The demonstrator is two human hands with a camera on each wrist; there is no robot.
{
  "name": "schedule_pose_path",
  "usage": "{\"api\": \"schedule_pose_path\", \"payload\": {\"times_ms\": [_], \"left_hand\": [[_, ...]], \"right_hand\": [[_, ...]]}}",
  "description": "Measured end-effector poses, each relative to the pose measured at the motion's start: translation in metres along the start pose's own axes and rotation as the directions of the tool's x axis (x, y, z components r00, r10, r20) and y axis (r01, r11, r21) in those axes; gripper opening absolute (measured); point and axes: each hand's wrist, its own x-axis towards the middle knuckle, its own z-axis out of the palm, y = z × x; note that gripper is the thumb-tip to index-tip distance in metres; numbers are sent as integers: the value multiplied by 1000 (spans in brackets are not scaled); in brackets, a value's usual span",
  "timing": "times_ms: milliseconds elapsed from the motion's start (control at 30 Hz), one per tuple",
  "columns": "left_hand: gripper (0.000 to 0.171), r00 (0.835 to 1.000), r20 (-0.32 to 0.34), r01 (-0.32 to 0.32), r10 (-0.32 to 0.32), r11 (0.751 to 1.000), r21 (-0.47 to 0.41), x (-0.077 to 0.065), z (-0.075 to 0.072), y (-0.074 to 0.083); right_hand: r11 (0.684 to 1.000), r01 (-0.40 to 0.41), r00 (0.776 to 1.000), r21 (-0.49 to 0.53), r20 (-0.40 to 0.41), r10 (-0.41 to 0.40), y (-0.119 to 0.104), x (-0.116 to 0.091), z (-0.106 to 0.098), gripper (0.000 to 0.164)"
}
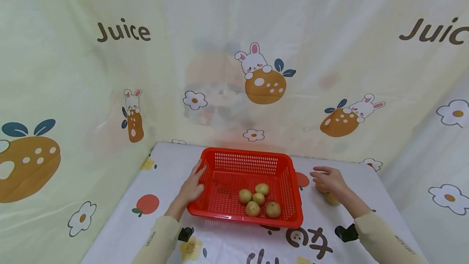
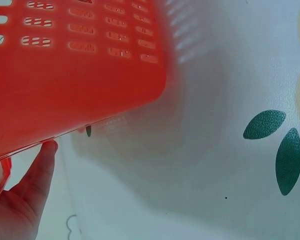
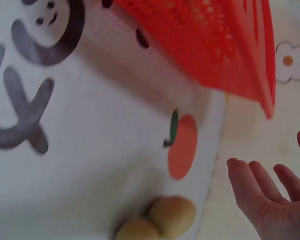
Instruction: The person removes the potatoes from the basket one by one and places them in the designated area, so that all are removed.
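A red plastic basket (image 1: 243, 217) with slotted walls stands on the table, several potatoes (image 1: 253, 208) gathered toward its front right. My left hand (image 1: 191, 190) grips the basket's left rim, the thumb on the inner side. In the left wrist view part of that hand shows against the rim, the rest cut off by the frame. To the right of the basket, my right hand (image 1: 332, 181) hovers with fingers spread, holding nothing. Below it lie at least two potatoes (image 3: 172, 216) on the tabletop, partly hidden by the hand in the head view.
A white patterned cloth (image 1: 146, 231) covers the table. Printed curtains (image 1: 220, 19) enclose the back and both sides. Black wrist devices (image 1: 346, 233) sit below each forearm.
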Motion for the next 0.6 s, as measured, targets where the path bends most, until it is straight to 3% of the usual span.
{"api": "schedule_pose_path", "payload": {"times_ms": [233,433,600], "left_hand": [[69,1000,4,7,-7,1000,-6,-1,0,0],[70,1000,14,29,-28,999,-22,0,0,1],[70,1000,12,29,-29,999,-21,0,0,1]], "right_hand": [[996,85,994,31,71,-87,-30,-7,34,54],[993,104,994,-53,-18,-105,-42,-8,50,49],[994,107,992,-13,-63,-108,-48,-6,58,46]]}}
